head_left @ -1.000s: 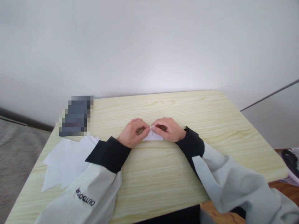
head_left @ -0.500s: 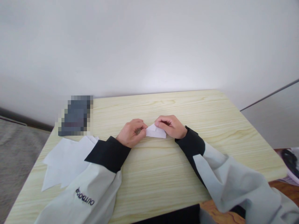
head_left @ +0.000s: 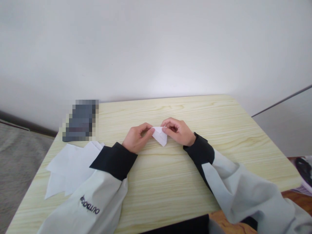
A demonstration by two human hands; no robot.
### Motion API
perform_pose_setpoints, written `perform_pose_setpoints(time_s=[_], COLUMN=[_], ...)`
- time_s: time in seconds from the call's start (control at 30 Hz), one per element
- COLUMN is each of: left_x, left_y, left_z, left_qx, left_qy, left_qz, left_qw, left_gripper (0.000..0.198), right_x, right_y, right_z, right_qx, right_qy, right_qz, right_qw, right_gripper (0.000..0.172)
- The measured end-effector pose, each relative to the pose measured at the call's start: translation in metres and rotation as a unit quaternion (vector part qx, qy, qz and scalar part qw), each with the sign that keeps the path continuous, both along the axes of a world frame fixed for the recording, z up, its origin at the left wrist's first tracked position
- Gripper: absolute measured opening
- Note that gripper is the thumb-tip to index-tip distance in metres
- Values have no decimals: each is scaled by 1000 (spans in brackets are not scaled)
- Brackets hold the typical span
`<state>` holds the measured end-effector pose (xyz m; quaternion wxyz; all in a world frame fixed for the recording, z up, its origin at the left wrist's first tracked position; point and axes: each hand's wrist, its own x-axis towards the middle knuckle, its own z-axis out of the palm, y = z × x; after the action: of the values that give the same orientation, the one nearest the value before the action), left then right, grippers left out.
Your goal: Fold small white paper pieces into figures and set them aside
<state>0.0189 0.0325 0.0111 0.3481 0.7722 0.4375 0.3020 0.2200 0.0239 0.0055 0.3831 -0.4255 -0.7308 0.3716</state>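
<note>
A small folded piece of white paper (head_left: 161, 136) is held between both hands near the middle of the table, one corner pointing down toward me. My left hand (head_left: 137, 136) pinches its upper left corner between thumb and fingers. At the upper right edge, my right hand (head_left: 179, 131) grips the paper with thumb and forefinger. Some fingertips behind the paper are hidden. Several loose sheets of white paper (head_left: 73, 165) lie overlapping by my left forearm, partly under the sleeve.
The light wood-grain table (head_left: 165, 188) stands against a white wall (head_left: 156, 48). A dark flat object (head_left: 81, 120), blurred by pixelation, lies at the far left corner. Beyond the right edge, a purple basket (head_left: 303, 188) sits low with something dark in it.
The folded paper has turned between my hands: its long lower edge was level, and now a corner points downward. Both hands have shifted only slightly.
</note>
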Motion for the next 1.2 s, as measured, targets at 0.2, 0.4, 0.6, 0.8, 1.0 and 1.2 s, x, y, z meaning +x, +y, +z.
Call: perform_pose_setpoints(time_s=[0.2,0.4,0.6,0.8,1.0,1.2], left_x=[1,1,1,0,0,-1], left_y=[1,0,1,6,5,4], left_z=[-2,-3,-4,-2,-5,-7], left_qx=[-7,-56,-33,123,86,51], left_qy=[-3,-78,-43,98,62,27], left_qz=[14,5,-14,-35,-4,41], left_qw=[1000,995,998,987,994,997], left_gripper=[28,31,30,23,29,31], right_x=[-1,-2,-2,-2,-3,-2], right_y=[-1,1,0,0,3,1], right_z=[1,-3,-2,-2,-7,-4], right_qx=[-10,-45,-27,29,36,57], right_qy=[-26,16,7,-8,-4,-40], right_qz=[44,4,-9,-24,-26,-8], right_qw=[999,999,1000,999,999,998], right_gripper=[13,17,14,13,21,38])
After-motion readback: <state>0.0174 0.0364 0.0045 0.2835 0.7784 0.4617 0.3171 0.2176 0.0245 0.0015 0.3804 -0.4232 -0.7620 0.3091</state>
